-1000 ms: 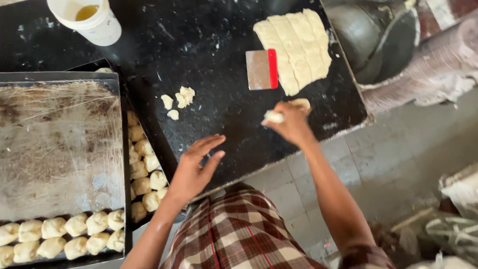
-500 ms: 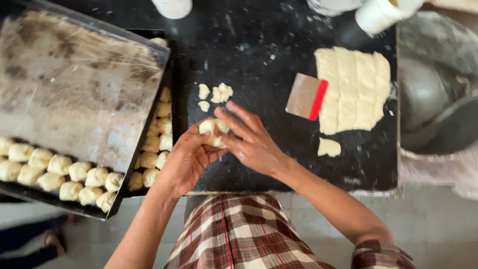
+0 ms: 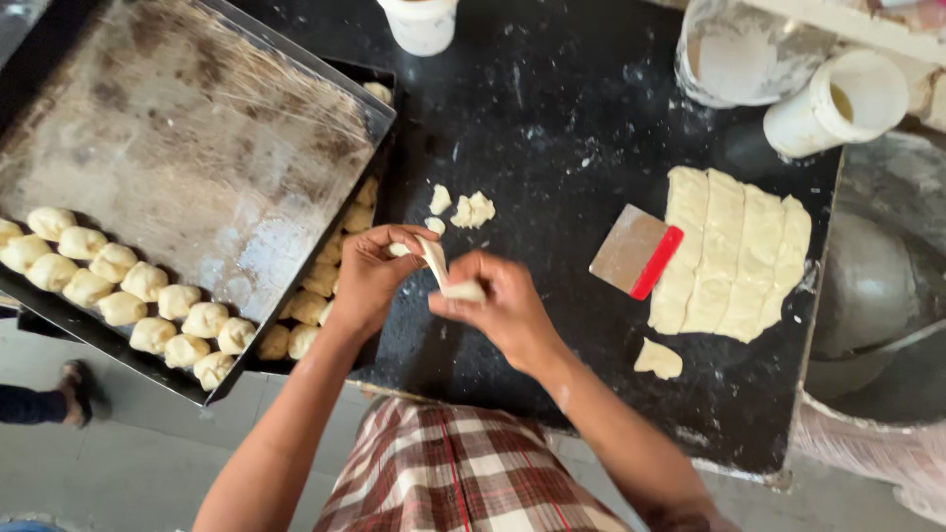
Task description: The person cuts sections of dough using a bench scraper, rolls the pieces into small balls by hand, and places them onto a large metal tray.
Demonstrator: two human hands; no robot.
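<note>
My left hand (image 3: pixel 370 278) and my right hand (image 3: pixel 501 305) both grip one pale strip of dough (image 3: pixel 440 271), stretched between them just above the black counter (image 3: pixel 552 118). The left fingers pinch its upper end, the right fingers hold the lower end. Small dough scraps (image 3: pixel 468 208) lie on the counter just beyond my hands. To the right lies a scored slab of dough (image 3: pixel 734 253) with a red-handled metal scraper (image 3: pixel 636 251) against its left edge. A loose cut piece (image 3: pixel 657 359) lies below the slab.
A large metal tray (image 3: pixel 197 148) with rows of dough balls (image 3: pixel 128 291) sits at left, stacked over a second filled tray (image 3: pixel 330 266). White cups (image 3: pixel 833 103) (image 3: pixel 422 22) and a floured tub (image 3: pixel 734 54) stand at the back. A metal bowl (image 3: pixel 877 286) is at right. Someone's foot (image 3: pixel 69 389) shows lower left.
My right hand brought a dough piece from near the slab to my left hand. Both hands now pull it into a strip. The view shifted right.
</note>
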